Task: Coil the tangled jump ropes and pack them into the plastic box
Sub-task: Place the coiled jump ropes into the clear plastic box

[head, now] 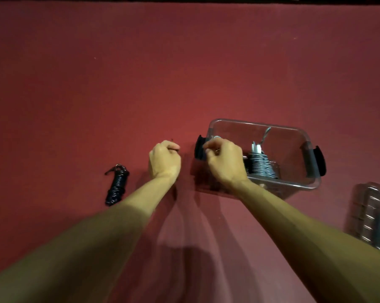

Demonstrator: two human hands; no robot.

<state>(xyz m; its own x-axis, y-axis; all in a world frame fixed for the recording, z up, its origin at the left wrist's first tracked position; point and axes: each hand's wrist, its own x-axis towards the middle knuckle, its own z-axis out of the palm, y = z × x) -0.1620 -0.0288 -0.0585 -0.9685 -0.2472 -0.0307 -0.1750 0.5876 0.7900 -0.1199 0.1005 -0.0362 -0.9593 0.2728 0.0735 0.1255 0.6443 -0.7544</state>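
Grey rope (260, 165) sits coiled in box (261, 125), near side. Black rope (116, 185) lies coiled on bench (75, 84), well left of box. Our right grip (223, 160) hovers over box's left end, fingers curled. Left grip (163, 159) is fisted betw. black rope & box. We can't tell what either holds. Lid (372, 213) lies at far right.

Maroon mat (141, 73), black rope (116, 186), grey rope (260, 166), black-handled clear box (278, 181).
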